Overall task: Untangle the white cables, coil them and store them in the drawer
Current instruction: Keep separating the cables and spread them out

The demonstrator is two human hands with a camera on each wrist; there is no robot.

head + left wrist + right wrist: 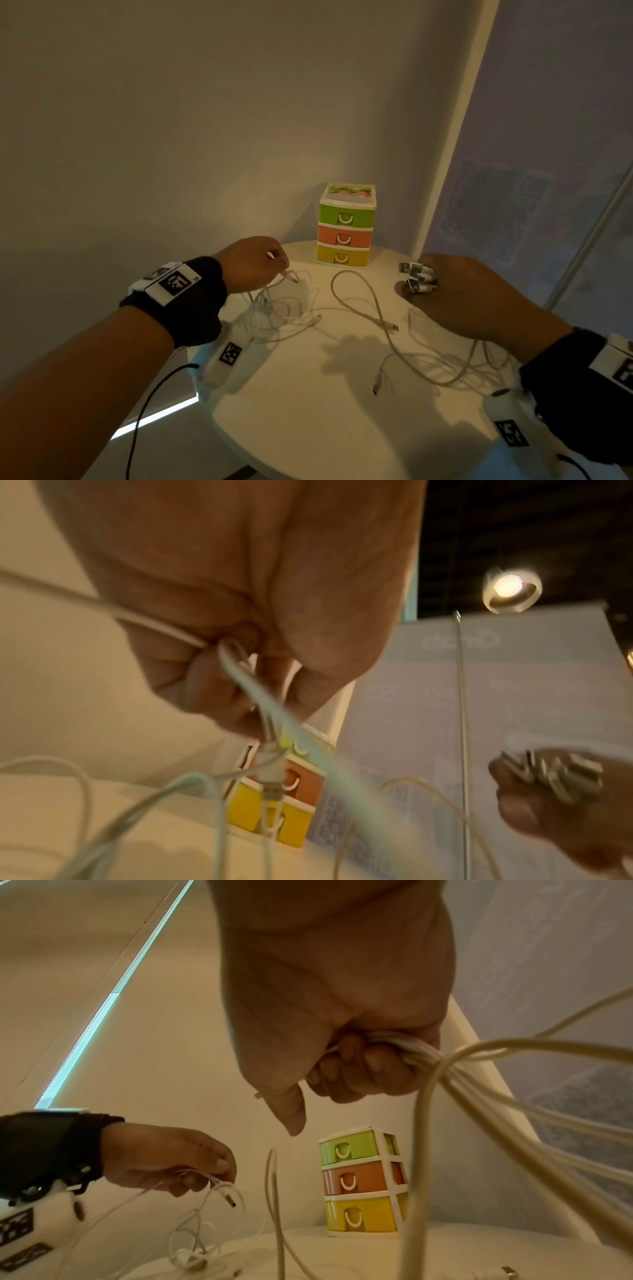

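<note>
White cables (370,315) lie tangled across the round white table (308,411). My left hand (260,265) pinches a thin white cable end (291,278) above a knot of cables (274,311) at the table's left. The left wrist view shows that cable (270,739) held between my curled fingers (219,696). My right hand (459,291) grips a bundle of several USB plug ends (416,277), their cables (404,1045) trailing down to the right. A three-drawer box (345,226), green, orange and yellow, stands at the table's back with all drawers closed.
Walls stand close behind the table, with a translucent panel (531,171) at the right. The table's front half (325,428) holds only cable ends. A black wire (147,394) hangs from my left wrist beside the table's left edge.
</note>
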